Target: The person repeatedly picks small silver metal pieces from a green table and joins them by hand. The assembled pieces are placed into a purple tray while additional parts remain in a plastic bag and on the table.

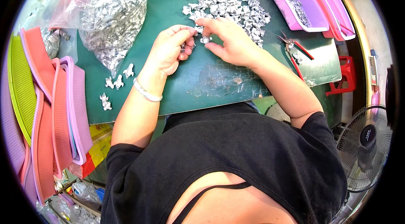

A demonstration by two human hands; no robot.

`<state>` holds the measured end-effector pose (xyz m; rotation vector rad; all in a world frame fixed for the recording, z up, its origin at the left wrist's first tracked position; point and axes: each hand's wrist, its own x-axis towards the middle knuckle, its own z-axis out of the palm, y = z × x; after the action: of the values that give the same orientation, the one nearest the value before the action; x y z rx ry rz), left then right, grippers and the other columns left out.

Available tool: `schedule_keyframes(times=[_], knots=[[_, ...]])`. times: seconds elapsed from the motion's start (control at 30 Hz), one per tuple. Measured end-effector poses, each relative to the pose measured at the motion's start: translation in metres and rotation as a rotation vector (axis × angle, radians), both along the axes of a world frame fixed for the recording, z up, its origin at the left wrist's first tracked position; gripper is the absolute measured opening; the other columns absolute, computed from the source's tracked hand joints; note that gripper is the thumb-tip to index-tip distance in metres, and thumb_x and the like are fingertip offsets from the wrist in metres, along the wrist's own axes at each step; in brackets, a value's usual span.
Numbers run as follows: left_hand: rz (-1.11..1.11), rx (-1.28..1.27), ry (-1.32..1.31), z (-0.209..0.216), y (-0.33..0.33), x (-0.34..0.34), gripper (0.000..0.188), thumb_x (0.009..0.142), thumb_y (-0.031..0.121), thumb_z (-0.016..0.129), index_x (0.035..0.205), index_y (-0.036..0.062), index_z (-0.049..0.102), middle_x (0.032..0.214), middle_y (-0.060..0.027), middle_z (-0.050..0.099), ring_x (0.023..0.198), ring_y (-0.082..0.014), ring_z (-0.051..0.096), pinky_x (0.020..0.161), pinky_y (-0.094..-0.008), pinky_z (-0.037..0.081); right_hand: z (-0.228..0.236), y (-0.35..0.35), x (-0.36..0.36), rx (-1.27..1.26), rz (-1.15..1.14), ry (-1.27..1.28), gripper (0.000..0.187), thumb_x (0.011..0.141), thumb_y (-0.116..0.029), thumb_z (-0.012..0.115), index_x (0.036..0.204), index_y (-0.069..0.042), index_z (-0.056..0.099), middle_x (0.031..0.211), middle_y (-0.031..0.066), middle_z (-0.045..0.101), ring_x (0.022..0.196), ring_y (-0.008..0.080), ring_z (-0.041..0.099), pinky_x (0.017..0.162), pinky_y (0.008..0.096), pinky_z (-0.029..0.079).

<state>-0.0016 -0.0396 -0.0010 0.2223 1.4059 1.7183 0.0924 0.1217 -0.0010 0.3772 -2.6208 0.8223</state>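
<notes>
My left hand [168, 49] is curled closed around small silver metal castings, partly hidden by the fingers. To its right, my right hand [230, 42] hovers over the table with thumb and forefinger apart. A single small silver casting [205, 40] shows between them, close to the thumb tip; I cannot tell whether it is touched. Just beyond both hands spreads a loose heap of silver castings [230, 5]. Several figure-shaped castings [118, 82] lie on the green table [177, 93] to the left of my left forearm.
A clear plastic bag [114, 17] full of castings stands at the far left. Stacked plastic baskets [76, 106] crowd the left edge. Red-handled pliers [291, 49] lie at right, below a purple basket [314, 19] holding metal pieces. A fan [365, 148] and red stool [344, 76] stand beyond.
</notes>
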Motion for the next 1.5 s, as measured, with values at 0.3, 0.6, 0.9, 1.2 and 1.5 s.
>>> schedule_keyframes(times=[0.3,0.6,0.9,1.2,1.5], knots=[[-0.12,0.03,-0.001,-0.002,0.001,0.004,0.01,0.084,0.015,0.055,0.08,0.0063,0.058,0.062,0.0012,0.052,0.049,-0.0054,0.044,0.041,-0.0172,0.031,0.005,-0.002,0.003,-0.278,0.004,0.034,0.058,0.071,-0.002,0.065,0.125,-0.009,0.042,0.088,0.005,0.059,0.08,0.0166,0.057,0.071,0.0293,0.046],[-0.155,0.113,-0.15,-0.002,0.0,0.003,0.014,0.087,0.016,0.05,0.083,0.0038,0.053,0.066,-0.0018,0.051,0.051,-0.0075,0.043,0.039,-0.0158,0.028,0.006,-0.003,0.004,-0.326,0.009,0.047,0.058,0.071,-0.002,0.065,0.125,-0.009,0.042,0.089,0.0048,0.059,0.078,0.0152,0.056,0.07,0.0271,0.045],[0.051,0.225,-0.181,-0.004,-0.006,-0.014,0.013,0.083,0.015,0.052,0.078,0.0031,0.053,0.072,-0.0059,0.056,0.058,-0.0121,0.051,0.042,-0.0176,0.038,0.002,-0.005,0.0,-0.231,-0.037,0.086,0.056,0.072,-0.001,0.063,0.123,-0.008,0.043,0.093,0.0068,0.059,0.08,0.0181,0.057,0.071,0.0297,0.046],[0.267,0.414,-0.261,-0.004,-0.015,-0.029,0.009,0.079,0.01,0.052,0.082,0.0023,0.054,0.086,-0.0164,0.061,0.071,-0.0239,0.06,0.054,-0.0271,0.049,-0.006,-0.02,-0.011,0.053,0.048,-0.137,0.052,0.071,-0.002,0.06,0.12,-0.007,0.042,0.096,0.0073,0.06,0.091,0.0276,0.052,0.081,0.0354,0.043],[0.146,0.142,-0.099,-0.001,-0.01,-0.021,0.013,0.08,0.017,0.057,0.084,0.0042,0.058,0.066,-0.0029,0.053,0.056,-0.0111,0.05,0.044,-0.0199,0.036,-0.002,-0.015,-0.008,-0.11,0.0,0.032,0.045,0.072,-0.006,0.06,0.115,-0.006,0.047,0.081,0.0062,0.058,0.083,0.0264,0.054,0.073,0.037,0.044]])
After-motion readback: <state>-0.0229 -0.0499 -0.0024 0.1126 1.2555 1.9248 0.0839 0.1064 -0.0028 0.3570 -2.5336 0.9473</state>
